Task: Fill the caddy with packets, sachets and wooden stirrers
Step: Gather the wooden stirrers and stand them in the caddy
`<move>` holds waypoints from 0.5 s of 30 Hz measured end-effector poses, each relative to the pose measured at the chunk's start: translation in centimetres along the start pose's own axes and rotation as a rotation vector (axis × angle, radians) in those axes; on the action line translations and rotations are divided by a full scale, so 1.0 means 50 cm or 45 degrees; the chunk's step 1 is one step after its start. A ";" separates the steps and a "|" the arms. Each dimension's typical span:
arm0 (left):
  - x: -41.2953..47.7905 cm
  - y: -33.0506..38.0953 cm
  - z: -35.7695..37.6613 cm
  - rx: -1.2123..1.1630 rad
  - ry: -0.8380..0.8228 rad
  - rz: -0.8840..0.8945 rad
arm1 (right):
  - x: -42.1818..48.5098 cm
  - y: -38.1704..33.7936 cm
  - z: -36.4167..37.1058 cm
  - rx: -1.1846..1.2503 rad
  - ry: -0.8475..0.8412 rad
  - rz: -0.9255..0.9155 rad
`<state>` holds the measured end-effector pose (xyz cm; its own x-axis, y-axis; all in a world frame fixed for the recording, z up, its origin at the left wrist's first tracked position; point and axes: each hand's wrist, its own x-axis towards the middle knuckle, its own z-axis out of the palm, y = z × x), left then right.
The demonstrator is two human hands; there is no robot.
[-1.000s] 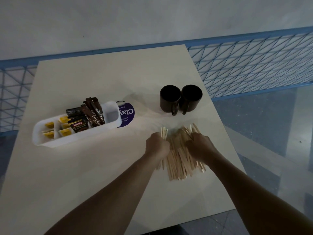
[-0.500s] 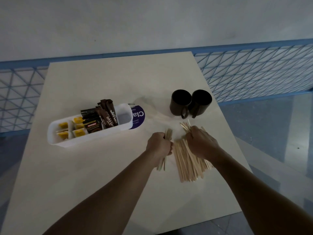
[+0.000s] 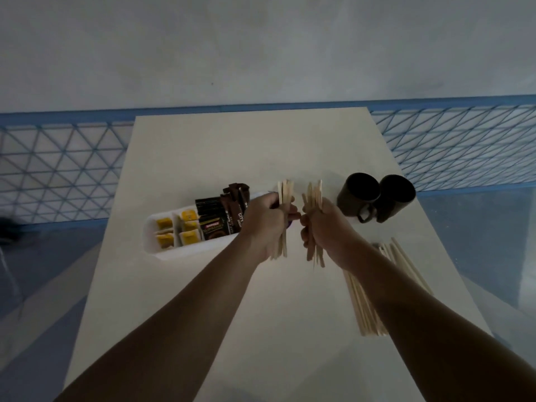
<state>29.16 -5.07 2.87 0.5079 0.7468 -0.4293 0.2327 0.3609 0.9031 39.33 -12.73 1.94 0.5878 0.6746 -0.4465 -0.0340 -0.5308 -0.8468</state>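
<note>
Showing, head view: left hand (image 3: 265,224) and right hand (image 3: 327,227) each clenched round an upright bundle of wooden stirrers (image 3: 285,190) above the table (image 3: 220,146) centre. The caddy (image 3: 174,252), long axis toward the left edge, lies just beyond the nearer left hand, which hides its right end.
</note>
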 end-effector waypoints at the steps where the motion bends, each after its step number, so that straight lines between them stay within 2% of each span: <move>1: 0.006 0.008 -0.014 -0.003 0.022 0.026 | 0.006 -0.009 0.016 -0.006 -0.005 -0.018; 15: 0.057 0.057 -0.070 -0.031 0.302 0.224 | 0.106 -0.093 0.112 0.224 0.029 -0.181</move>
<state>28.36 0.07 4.18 0.3300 0.9078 -0.2588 0.1368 0.2253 0.9646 38.08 -3.83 1.92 0.6147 0.7234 -0.3144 -0.0889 -0.3325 -0.9389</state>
